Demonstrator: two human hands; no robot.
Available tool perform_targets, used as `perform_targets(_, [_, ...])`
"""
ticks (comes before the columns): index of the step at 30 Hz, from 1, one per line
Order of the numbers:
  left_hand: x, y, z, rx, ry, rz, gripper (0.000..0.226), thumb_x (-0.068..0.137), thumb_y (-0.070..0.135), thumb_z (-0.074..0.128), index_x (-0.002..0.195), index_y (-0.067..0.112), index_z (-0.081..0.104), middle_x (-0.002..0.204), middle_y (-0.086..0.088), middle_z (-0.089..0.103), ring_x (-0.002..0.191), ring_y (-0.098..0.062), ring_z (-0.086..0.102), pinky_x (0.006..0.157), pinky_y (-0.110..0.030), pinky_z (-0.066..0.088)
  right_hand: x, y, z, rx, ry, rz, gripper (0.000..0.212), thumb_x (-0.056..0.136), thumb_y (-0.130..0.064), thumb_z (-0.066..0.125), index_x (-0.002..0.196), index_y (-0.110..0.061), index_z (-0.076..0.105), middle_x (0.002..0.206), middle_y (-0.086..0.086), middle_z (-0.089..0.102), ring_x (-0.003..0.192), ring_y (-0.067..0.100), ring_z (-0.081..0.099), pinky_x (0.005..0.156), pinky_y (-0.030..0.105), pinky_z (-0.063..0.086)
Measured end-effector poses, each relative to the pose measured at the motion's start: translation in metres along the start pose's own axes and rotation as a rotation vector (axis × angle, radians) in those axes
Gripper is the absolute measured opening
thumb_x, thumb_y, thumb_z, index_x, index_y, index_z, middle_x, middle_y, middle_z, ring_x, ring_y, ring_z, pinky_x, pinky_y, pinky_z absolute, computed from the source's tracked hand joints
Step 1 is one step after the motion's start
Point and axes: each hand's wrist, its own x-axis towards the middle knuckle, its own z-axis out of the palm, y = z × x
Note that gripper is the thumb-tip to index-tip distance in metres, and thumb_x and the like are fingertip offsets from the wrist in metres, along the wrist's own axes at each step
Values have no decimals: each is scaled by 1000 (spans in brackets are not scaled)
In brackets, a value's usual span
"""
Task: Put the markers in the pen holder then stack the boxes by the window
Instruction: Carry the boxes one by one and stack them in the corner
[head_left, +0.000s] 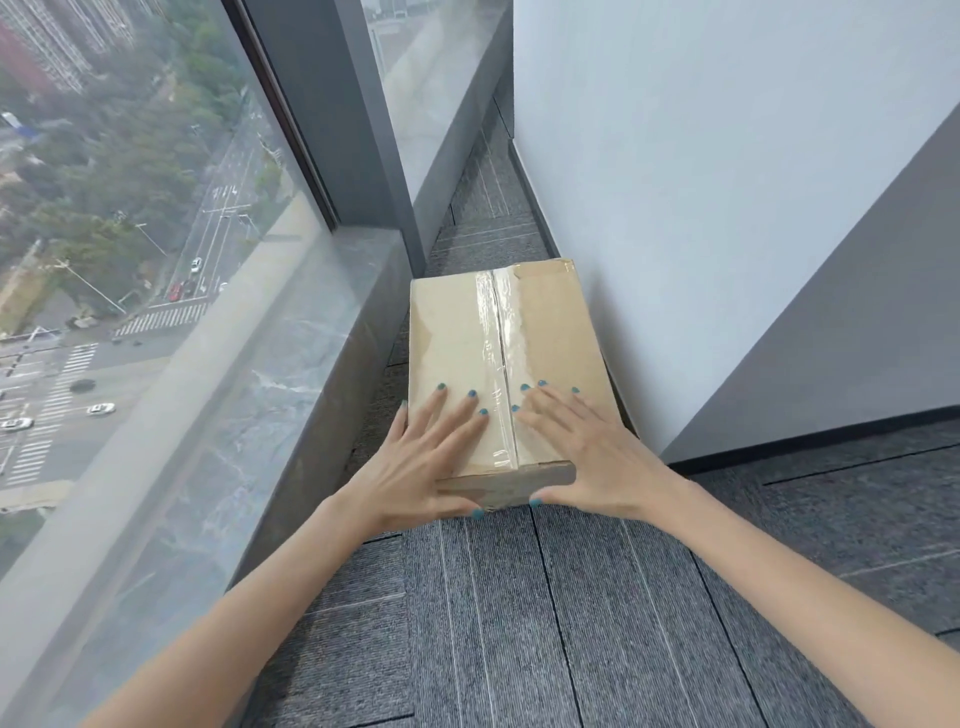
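Brown taped cardboard box (457, 332) lies on the grey carpet floor (571, 623), at its edge between the marble window ledge (291, 364) and white wall (701, 208). Left hand (421, 462) and right hand (597, 457) press flat on its lid, fingers straight, thumbs against the near face. Recommend even pressure, keeping it square for stacking.

A tan cardboard box (457, 332) is crossed lengthwise by a strip of clear, glossy tape (497, 332). Teal polish is worn on the nails of the left hand (421, 457) and the right hand (592, 457). At 6 o'clock, speckled grey carpet (519, 623) is lined with thin pale and dark stripes. At 9 o'clock, a grey sill (291, 374) is veined with white; at 2 o'clock, a wall (701, 182) is painted white.
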Motion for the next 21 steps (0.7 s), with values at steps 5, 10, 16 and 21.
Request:
perform_targets(5, [10,-9,9,122,54,15,98,83,67,51,155,28,-3,163,7,-6,150,-28,-6,115,-59,22,1,9,12,-239,68,-92,82,81,-27,68,150,-25,23,159,0,22,147,20,19,118,44,22])
perform_targets(10, [40,-8,3,109,78,-9,95,83,66,53,155,29,2,163,8,0,150,-28,-2,117,-56,21,10,25,9,-278,86,-8,86,80,-6,64,151,-23,19,160,2,19,148,24,18,117,50,24])
perform_targets(16, [86,-8,-10,107,71,-63,93,81,66,53,154,28,9,163,7,6,149,-30,3,115,-56,23,33,44,3,-323,63,84,92,78,1,60,153,-18,10,163,6,0,150,29,-1,117,57,10])
perform_targets(21, [104,-28,-12,133,100,-65,92,81,66,54,154,29,11,163,8,8,149,-29,6,114,-54,25,55,53,3,-348,67,111,96,78,0,60,154,-16,5,162,7,-7,149,30,-5,116,60,8])
